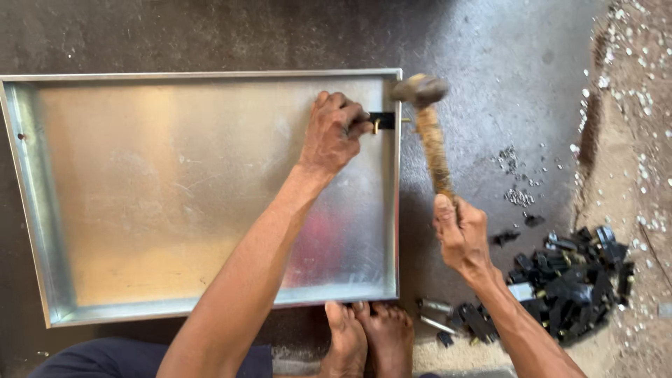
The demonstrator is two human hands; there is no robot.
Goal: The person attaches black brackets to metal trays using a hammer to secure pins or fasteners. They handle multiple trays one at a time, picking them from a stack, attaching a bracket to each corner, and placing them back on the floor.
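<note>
— Where's the tray?

— Big shallow metal tray (175, 196) fills the frame's left. My left hand (334, 133) pinches a small black fitting (381, 120) against its right wall, upper centre.

— And the hammer?

— My right hand (458, 234) is clenched round the hammer (428, 126), its head just above the fitting.

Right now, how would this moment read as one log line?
left hand: holds black clip at tray wall | right hand: grips hammer, head above clip

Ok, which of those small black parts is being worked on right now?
The black part pinched by the left hand against the metal tray's right wall, just under the hammer head. The others lie in a pile on the floor.
</note>
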